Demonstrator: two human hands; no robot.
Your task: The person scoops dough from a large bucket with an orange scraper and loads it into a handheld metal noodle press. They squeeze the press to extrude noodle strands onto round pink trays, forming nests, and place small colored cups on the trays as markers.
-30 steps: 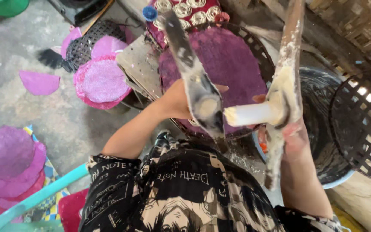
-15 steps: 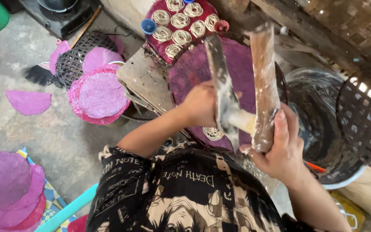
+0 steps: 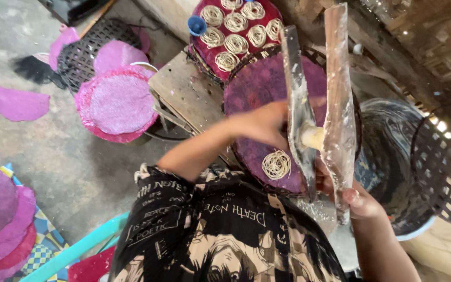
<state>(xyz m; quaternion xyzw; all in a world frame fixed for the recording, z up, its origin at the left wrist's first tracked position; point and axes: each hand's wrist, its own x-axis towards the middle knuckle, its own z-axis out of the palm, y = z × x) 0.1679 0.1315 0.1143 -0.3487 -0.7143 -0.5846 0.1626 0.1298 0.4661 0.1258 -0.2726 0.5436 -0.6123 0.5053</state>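
Both hands hold the wooden press, long axis pointing away.

My left arm reaches forward and across, bare forearm angled up to the right, elbow bent close to my chest. My left hand is blurred, fingers curled loosely, knuckles up. My right arm comes in from the lower right, wrist raised. My right hand sits below and right of the left hand, fingers wrapped closed in a grip, thumb on top.
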